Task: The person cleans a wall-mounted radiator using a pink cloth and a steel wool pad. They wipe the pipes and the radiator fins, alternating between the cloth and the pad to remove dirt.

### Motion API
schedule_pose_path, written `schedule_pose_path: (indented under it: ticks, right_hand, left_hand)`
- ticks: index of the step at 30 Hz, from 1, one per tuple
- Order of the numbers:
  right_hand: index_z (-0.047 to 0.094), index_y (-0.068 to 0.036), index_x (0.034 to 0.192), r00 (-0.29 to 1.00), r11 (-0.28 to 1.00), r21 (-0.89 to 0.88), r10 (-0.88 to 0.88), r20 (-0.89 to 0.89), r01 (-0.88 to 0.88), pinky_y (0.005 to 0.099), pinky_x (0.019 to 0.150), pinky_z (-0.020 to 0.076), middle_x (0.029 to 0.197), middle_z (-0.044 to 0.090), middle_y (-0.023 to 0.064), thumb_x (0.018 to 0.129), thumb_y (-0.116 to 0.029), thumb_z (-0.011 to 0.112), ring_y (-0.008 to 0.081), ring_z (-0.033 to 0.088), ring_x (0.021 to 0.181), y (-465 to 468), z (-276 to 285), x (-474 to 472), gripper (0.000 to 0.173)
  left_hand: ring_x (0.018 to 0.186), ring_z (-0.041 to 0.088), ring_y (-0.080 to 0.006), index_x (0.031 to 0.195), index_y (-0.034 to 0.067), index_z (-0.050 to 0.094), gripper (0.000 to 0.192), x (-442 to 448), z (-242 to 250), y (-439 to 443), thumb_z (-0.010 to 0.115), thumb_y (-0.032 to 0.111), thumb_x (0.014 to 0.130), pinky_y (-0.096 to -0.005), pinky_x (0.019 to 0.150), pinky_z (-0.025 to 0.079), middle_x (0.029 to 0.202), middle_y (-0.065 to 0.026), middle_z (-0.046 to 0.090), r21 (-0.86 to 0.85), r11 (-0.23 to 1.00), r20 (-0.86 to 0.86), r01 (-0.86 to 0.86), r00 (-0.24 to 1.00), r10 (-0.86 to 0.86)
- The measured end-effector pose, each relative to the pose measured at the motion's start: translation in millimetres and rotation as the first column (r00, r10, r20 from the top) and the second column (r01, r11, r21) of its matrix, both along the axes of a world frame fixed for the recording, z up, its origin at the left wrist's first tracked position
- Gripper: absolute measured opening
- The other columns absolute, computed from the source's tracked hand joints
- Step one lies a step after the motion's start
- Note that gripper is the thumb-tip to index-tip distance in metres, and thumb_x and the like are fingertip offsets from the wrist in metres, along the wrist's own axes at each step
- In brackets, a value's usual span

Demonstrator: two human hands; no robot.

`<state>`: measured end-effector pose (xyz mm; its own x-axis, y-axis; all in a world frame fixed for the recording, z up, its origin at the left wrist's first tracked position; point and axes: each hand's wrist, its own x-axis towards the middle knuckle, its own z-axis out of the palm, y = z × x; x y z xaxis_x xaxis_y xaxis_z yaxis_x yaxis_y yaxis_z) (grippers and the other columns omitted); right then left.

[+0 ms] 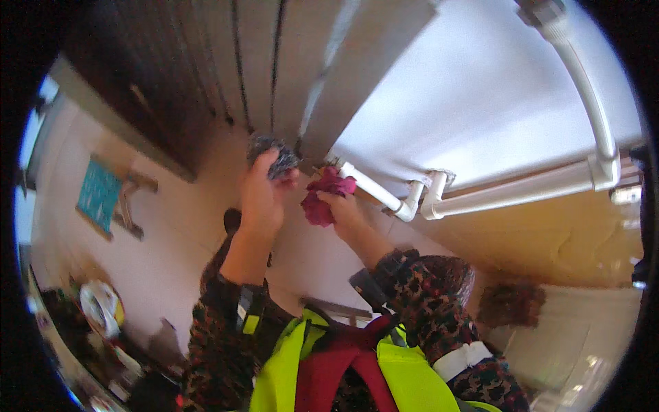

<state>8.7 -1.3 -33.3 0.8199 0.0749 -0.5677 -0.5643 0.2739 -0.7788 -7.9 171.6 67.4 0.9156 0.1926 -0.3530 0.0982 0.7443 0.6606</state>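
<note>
My left hand (261,198) grips a dark grey wad (274,154) that looks like a steel-wool scouring pad. It is held near the foot of a grooved brown door frame (304,72). To its right, my right hand (344,210) is closed on a crumpled magenta cloth (322,203). The cloth is close to the end of a white plastic pipe (373,188); whether they touch I cannot tell. Below both hands lies a pale tiled floor (309,268).
The white pipe bends up along the white wall (443,103) at right. On the left are a small stool with a turquoise top (100,195) and a bin with a white liner (100,309). A dark mat (512,304) lies at lower right, and a low wooden stool (337,309) is partly hidden.
</note>
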Motion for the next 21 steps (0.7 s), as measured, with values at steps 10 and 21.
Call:
schedule_pose_path:
  ticks: [10,21]
  right_hand:
    - [0.05,-0.003,0.121,0.97,0.854,0.462,-0.18,-0.167,0.238,0.0454,0.089,0.0514,0.112,0.062,0.0154,0.093,-0.019,0.052,0.0326,0.062,0.104,35.7,-48.5,36.0,0.032]
    - [0.054,-0.006,0.116,0.978,0.929,0.312,-0.165,-0.129,0.198,0.0405,0.083,0.0521,0.104,0.063,0.0114,0.091,-0.045,0.056,0.0254,0.064,0.093,39.2,-75.3,53.8,0.046]
  left_hand:
    - [0.074,0.061,-0.0207,0.107,0.008,0.056,0.028,-1.1,1.8,18.6,0.06,0.028,0.088,-0.033,0.064,0.049,0.095,-0.0107,0.064,0.008,1.0,-0.105,-0.015,0.994,0.015]
    - [0.073,0.062,-0.021,0.11,0.01,0.056,0.029,0.1,1.4,5.1,0.06,0.029,0.088,-0.0322,0.063,0.05,0.097,-0.0116,0.065,0.012,1.0,-0.161,-0.009,0.987,0.011]
